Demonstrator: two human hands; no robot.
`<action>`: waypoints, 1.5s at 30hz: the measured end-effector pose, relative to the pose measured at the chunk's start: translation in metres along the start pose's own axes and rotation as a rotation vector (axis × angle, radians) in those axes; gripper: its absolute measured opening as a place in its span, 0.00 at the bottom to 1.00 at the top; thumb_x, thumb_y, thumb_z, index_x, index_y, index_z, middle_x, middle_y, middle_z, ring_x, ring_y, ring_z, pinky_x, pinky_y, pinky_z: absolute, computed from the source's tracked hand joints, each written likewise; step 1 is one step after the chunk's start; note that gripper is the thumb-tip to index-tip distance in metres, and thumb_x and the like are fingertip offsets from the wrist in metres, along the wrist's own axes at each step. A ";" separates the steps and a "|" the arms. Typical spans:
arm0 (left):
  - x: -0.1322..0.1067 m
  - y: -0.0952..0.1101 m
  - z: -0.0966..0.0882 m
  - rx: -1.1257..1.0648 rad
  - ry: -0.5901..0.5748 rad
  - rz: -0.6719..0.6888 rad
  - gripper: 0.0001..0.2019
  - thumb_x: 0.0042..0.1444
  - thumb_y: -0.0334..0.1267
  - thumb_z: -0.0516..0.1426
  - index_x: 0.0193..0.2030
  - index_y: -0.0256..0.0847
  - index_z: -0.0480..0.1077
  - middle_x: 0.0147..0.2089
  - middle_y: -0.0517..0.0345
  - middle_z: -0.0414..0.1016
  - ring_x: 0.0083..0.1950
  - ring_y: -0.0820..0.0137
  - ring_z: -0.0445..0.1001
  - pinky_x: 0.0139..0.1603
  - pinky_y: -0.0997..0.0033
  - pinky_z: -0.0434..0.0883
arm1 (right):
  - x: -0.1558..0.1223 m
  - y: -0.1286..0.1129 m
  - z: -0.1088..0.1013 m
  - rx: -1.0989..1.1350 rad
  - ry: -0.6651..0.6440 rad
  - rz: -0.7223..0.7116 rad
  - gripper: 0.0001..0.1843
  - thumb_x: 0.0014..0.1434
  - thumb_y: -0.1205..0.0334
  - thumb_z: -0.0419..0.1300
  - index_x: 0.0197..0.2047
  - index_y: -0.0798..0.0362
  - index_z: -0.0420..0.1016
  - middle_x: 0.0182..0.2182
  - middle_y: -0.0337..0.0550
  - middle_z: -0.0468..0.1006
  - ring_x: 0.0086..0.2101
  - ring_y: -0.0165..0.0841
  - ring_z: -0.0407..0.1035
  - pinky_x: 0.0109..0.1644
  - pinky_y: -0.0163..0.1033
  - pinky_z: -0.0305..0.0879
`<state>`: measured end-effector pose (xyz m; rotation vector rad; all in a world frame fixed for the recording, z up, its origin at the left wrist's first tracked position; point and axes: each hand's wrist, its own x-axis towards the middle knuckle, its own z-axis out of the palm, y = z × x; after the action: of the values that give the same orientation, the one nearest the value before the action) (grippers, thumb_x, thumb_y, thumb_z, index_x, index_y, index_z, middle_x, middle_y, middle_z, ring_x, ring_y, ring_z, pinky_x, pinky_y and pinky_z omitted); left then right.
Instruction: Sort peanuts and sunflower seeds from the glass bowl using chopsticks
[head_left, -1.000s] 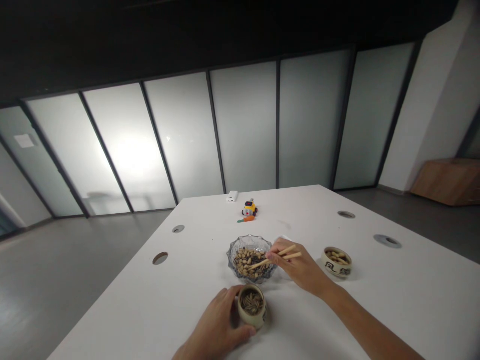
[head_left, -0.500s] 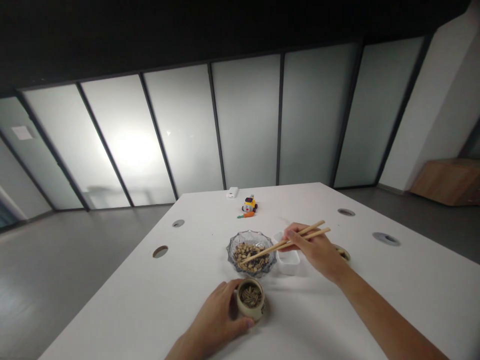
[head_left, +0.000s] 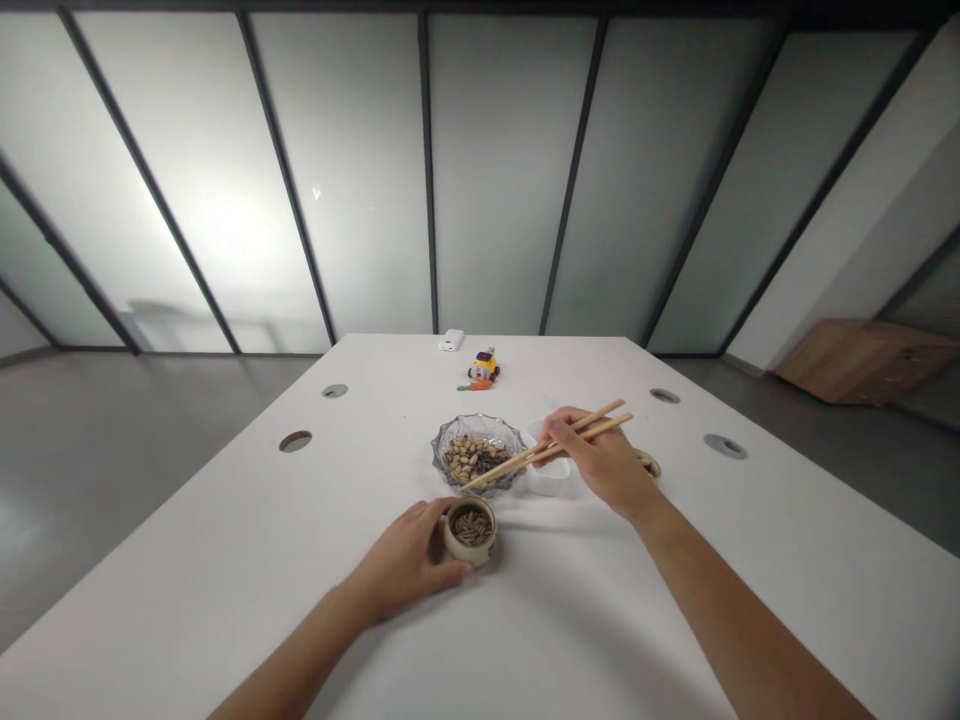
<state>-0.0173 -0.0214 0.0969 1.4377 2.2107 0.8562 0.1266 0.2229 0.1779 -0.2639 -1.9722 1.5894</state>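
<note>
My left hand curves around the left side of a small cream ceramic jar, thumb in front and fingers behind. Striped sunflower seeds fill much of the jar, which stands upright on the table. In my right hand is a pair of wooden chopsticks, angled down to the left. Their tips are near the front rim of a clear glass bowl, just behind the jar; whether they pinch a seed is too small to tell. Pale pistachio-like nuts and dark seeds lie in the bowl.
A white plastic container stands right of the bowl, partly behind my right hand. Past that hand, a small round dish or lid is partly covered. Farther back are an orange toy carrot, a yellow toy vehicle and a white device.
The chopstick tips have moved from among the bowl's contents toward its near rim, closer to the jar. My left hand stays around the jar. The view has tilted downward.
</note>
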 end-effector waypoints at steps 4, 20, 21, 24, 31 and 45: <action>-0.001 0.000 0.000 0.014 0.012 0.000 0.29 0.55 0.43 0.69 0.63 0.45 0.72 0.54 0.51 0.80 0.50 0.55 0.78 0.53 0.60 0.73 | 0.001 0.008 0.005 -0.061 0.091 -0.059 0.30 0.59 0.28 0.67 0.32 0.51 0.78 0.28 0.43 0.83 0.31 0.41 0.83 0.37 0.44 0.83; -0.002 -0.005 0.000 -0.001 0.006 0.035 0.31 0.56 0.43 0.69 0.65 0.47 0.70 0.60 0.51 0.79 0.56 0.54 0.76 0.59 0.57 0.72 | -0.005 0.055 0.038 -0.327 0.077 -0.269 0.22 0.72 0.40 0.60 0.36 0.47 0.81 0.34 0.45 0.82 0.38 0.42 0.77 0.42 0.44 0.73; -0.002 -0.005 0.000 -0.001 0.007 0.038 0.30 0.56 0.43 0.69 0.65 0.47 0.70 0.60 0.51 0.79 0.57 0.54 0.76 0.59 0.57 0.72 | -0.005 0.055 0.040 -0.328 0.077 -0.270 0.22 0.72 0.40 0.59 0.36 0.47 0.82 0.34 0.45 0.82 0.38 0.42 0.77 0.43 0.44 0.73; -0.001 -0.005 0.000 -0.004 0.012 0.055 0.30 0.56 0.44 0.69 0.65 0.47 0.70 0.61 0.51 0.79 0.57 0.53 0.76 0.60 0.57 0.72 | -0.006 0.055 0.043 -0.332 0.076 -0.271 0.24 0.71 0.37 0.59 0.36 0.47 0.82 0.34 0.45 0.83 0.37 0.42 0.77 0.43 0.45 0.74; -0.001 -0.002 -0.001 0.015 0.001 0.022 0.28 0.55 0.45 0.69 0.62 0.46 0.72 0.56 0.51 0.80 0.52 0.54 0.78 0.54 0.59 0.74 | -0.007 0.055 0.041 -0.343 0.088 -0.282 0.24 0.71 0.38 0.60 0.35 0.48 0.82 0.33 0.45 0.83 0.36 0.41 0.77 0.43 0.44 0.73; -0.001 -0.002 -0.001 0.013 0.009 0.026 0.30 0.55 0.44 0.69 0.65 0.48 0.70 0.57 0.53 0.80 0.52 0.54 0.78 0.55 0.60 0.73 | -0.010 0.058 0.041 -0.347 0.087 -0.296 0.22 0.72 0.41 0.59 0.36 0.47 0.82 0.35 0.46 0.82 0.37 0.42 0.76 0.43 0.44 0.73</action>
<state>-0.0192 -0.0229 0.0963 1.4751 2.2125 0.8598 0.0997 0.1996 0.1155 -0.1626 -2.0999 1.0331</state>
